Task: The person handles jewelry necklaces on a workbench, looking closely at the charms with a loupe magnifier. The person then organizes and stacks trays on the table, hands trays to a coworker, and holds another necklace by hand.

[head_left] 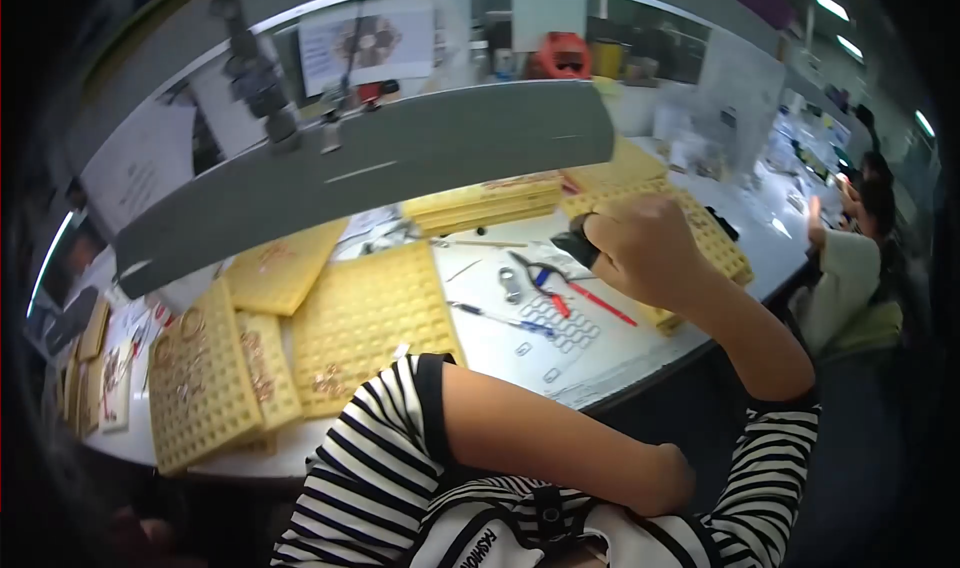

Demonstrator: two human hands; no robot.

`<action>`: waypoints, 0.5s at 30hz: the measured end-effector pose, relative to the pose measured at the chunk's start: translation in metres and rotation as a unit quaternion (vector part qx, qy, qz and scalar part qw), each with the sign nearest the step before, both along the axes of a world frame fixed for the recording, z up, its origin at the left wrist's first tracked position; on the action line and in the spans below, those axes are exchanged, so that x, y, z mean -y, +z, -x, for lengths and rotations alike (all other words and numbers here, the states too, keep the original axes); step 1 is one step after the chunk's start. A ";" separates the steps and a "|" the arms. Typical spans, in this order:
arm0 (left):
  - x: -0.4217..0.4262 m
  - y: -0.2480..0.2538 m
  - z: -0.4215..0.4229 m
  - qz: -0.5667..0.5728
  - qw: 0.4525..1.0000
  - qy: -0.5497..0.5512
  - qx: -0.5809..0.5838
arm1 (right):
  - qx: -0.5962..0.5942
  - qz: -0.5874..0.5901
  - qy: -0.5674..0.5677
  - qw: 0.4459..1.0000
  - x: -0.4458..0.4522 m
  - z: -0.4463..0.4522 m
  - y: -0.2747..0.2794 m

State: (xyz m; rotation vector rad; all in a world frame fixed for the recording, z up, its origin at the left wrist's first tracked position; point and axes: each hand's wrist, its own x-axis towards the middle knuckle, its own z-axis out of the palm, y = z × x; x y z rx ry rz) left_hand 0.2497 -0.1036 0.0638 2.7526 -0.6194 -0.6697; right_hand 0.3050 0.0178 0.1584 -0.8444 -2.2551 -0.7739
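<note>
With the right hand [645, 253] raised over the work surface [640, 353] right of centre, a small dark object [575, 248] is held at its curled fingers, which are drawn together into a loose fist; the exact grip is blurred, and what the object is cannot be told. The left forearm is laid across the lower centre of the frame, below the table edge, and the left hand [667, 476] is seen only as a rounded shape at its end; whether its fingers are spread or pressed together cannot be told.

Just below and left of the dark object, pliers [545, 276] are seen lying on the white surface; a red stick [607, 304] is placed beside them, slanting down to the right; a small metal part [509, 285] is set to their left, and a pen [500, 318] is laid lower left; rows of oval links [572, 328] are spread below.

Yellow dimpled trays are arranged around: one [370, 318] at left of centre, one [200, 388] tilted at lower left with small pieces on it, a stack [485, 203] at upper centre, and another [705, 233] behind the right hand; a long grey lamp shade [370, 163] is stretched across the upper left; a co-worker's hand [816, 224] is visible at right, well apart.
</note>
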 end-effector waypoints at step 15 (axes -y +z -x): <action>0.065 -0.023 0.340 0.038 0.528 0.795 0.297 | -0.037 0.319 0.179 0.930 -0.020 0.196 -0.109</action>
